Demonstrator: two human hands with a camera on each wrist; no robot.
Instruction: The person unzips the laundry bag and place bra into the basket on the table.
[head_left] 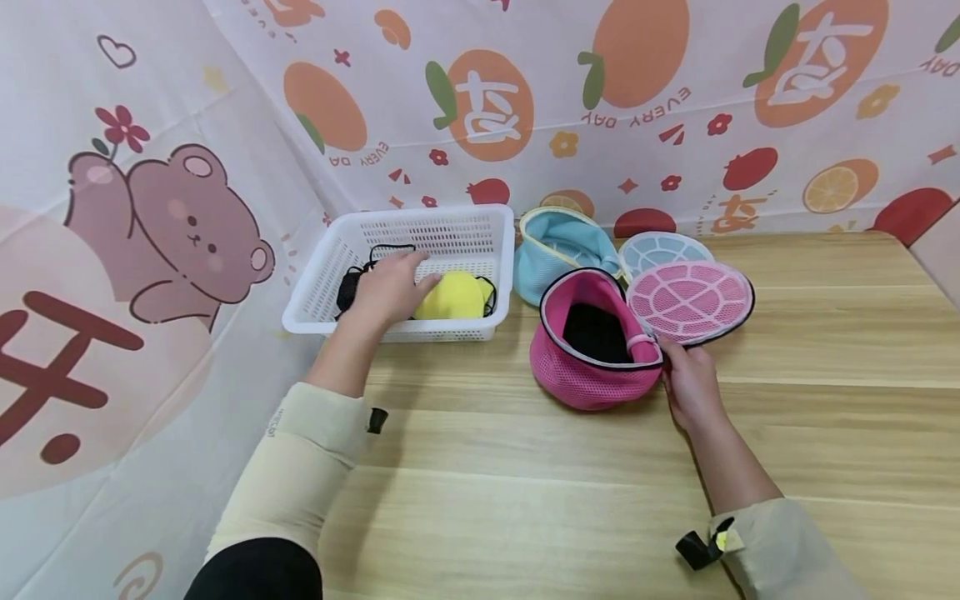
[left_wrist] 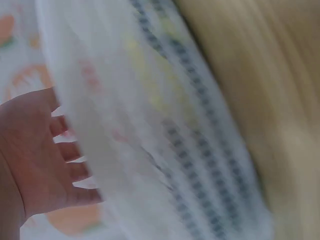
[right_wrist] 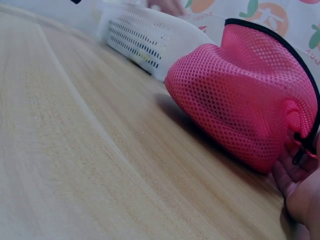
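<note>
My left hand (head_left: 390,290) reaches over a white plastic basket (head_left: 420,218), its fingers loosely spread. Below and beside it in the basket lie a rounded yellow fabric piece (head_left: 456,296) with black cord and a black piece (head_left: 347,290) with thin cords. My right hand (head_left: 692,385) holds the rim of a pink mesh laundry bag (head_left: 592,385) at the zipper side. The bag's round lid (head_left: 692,300) is folded back, and black fabric (head_left: 596,332) sits inside. In the right wrist view a zipper pull (right_wrist: 298,156) hangs by the fingers.
Behind the pink bag stands a light blue mesh bag (head_left: 534,265) with its round lid (head_left: 663,250) laid back to the right. All of it is on a wooden table (head_left: 480,492). A printed cloth (head_left: 555,167) hangs at the back and along the left side.
</note>
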